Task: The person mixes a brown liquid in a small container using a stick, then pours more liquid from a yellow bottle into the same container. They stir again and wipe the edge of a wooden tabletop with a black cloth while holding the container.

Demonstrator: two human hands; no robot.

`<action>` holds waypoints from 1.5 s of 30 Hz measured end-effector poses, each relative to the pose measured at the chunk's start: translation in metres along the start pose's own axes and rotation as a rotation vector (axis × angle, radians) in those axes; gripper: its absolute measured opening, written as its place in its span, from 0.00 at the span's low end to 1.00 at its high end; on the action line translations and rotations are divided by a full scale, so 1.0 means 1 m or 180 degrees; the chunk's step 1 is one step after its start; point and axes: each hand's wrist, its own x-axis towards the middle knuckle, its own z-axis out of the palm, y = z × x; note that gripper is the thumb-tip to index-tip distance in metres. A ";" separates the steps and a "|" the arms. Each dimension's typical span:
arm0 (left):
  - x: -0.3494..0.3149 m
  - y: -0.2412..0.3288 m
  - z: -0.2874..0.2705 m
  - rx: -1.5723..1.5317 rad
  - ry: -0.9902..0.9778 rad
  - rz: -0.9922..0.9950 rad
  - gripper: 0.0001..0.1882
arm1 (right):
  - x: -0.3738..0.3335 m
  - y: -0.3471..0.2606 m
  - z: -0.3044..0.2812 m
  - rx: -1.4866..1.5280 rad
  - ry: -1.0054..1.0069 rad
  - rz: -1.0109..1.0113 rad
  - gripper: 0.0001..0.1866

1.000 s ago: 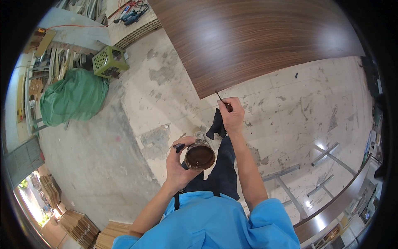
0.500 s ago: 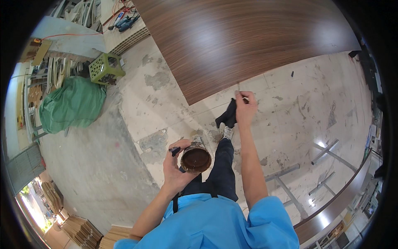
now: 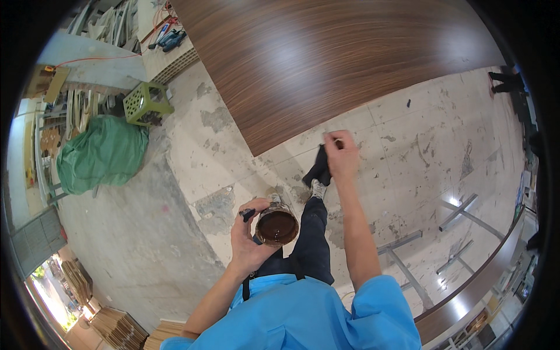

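Observation:
My left hand (image 3: 248, 233) is wrapped round a round tub (image 3: 276, 204) with smeared sides and dark brown liquid (image 3: 277, 227) inside. A small black piece (image 3: 247, 214), its kind unclear, sticks out by the fingers of that hand. My right hand (image 3: 342, 153) is closed in a pinch, off the near edge of a large wood-grain panel (image 3: 326, 64). From it hangs a limp black cloth (image 3: 318, 167), above my shoe (image 3: 318, 189). Whether the fingertips also pinch something thin cannot be made out.
A green plastic stool (image 3: 146, 103) and a green sack (image 3: 102, 154) stand at left. Power tools (image 3: 171, 41) lie on stacked boards (image 3: 175, 64) at upper left. Metal legs (image 3: 408, 274) lie on the stained floor at right. Another person's dark-clad legs (image 3: 506, 81) show at far right.
My right hand has drawn back slightly from the panel's edge, the black cloth still with it. The left hand and tub stay nearly in place. Another person's legs show more at far right.

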 end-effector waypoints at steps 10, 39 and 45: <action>0.009 0.008 0.013 0.0150 -0.0058 -0.0006 0.46 | 0.029 0.008 -0.018 0.0045 0.0732 -0.0352 0.06; 0.045 0.025 0.085 -0.0006 -0.0099 0.0061 0.48 | 0.082 0.018 -0.071 0.0094 0.0359 0.0041 0.06; 0.045 0.029 0.103 -0.0219 -0.0022 -0.0156 0.47 | 0.091 0.019 -0.086 -0.0047 -0.0815 -0.0477 0.05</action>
